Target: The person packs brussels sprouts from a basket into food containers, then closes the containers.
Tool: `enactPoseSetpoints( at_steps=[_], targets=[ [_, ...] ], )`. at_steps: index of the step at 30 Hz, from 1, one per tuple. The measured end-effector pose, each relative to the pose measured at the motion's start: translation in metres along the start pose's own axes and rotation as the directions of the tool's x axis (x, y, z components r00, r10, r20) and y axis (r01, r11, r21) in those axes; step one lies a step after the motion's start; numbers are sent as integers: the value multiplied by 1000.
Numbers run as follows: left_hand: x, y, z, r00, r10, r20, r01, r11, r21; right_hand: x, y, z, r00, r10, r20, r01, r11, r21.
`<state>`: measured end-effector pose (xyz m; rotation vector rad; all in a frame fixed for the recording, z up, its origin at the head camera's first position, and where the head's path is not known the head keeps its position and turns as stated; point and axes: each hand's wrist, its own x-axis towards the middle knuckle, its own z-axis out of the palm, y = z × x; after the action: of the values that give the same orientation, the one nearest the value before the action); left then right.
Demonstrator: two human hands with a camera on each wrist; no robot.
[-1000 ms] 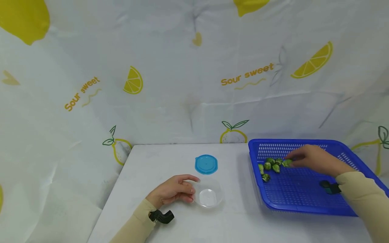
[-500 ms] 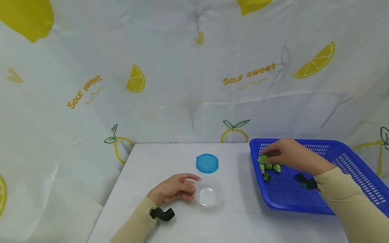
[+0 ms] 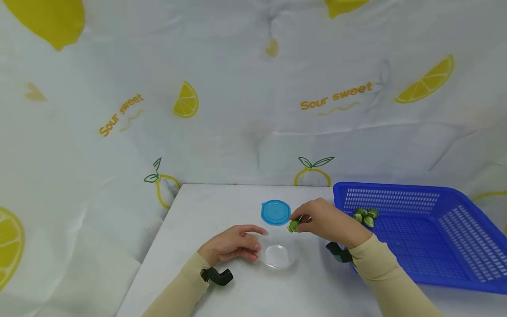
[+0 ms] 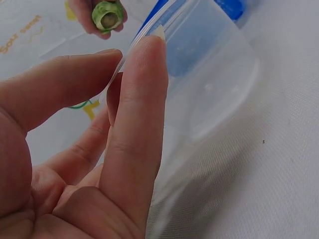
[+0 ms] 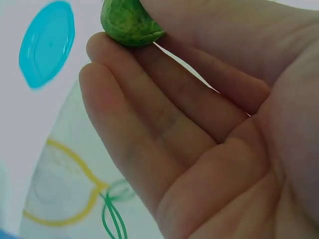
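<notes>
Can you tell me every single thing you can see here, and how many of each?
Small round green sprout: one, green, pinched in the right hand's fingertips above the table, between the lid and the tub.
Loose green sprouts: about four, green, clustered in the basket's far left corner.
Blue perforated plastic basket: one, blue, on the table's right side.
Clear round plastic tub: one, see-through, open, on the table in front of the person.
Round light-blue plastic lid: one, light blue, flat on the table behind the tub.
White table: one, white.
Lemon-print backdrop cloth: one, white with yellow lemons.
Left hand: one, fingers against the tub's left rim.
Right hand: one, pinches the sprout.
</notes>
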<state>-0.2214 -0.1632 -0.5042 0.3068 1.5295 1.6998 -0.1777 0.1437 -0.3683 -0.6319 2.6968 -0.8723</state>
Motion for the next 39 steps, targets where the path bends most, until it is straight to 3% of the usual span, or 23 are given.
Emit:
enactPoseSetpoints(
  at_steps=[11,18,29,39],
  targets=[
    [6,-3,0,1000,16,15,-16,1000,0,17,-1,41,998,-55,0,55,997,49],
    [9,-7,-2,999,11,39,-11,1000,-6,23,-2,59,997,-73,-9,73,997,19],
    [8,-5,-1,997,24,69,-22,999,-26,27,-7,74,999,-40,-2,40,998,-39],
    [4,-2,-4,998,23,50,-21,999,-46,36,-16,82,999,-45,20,47,994,-97]
  ],
)
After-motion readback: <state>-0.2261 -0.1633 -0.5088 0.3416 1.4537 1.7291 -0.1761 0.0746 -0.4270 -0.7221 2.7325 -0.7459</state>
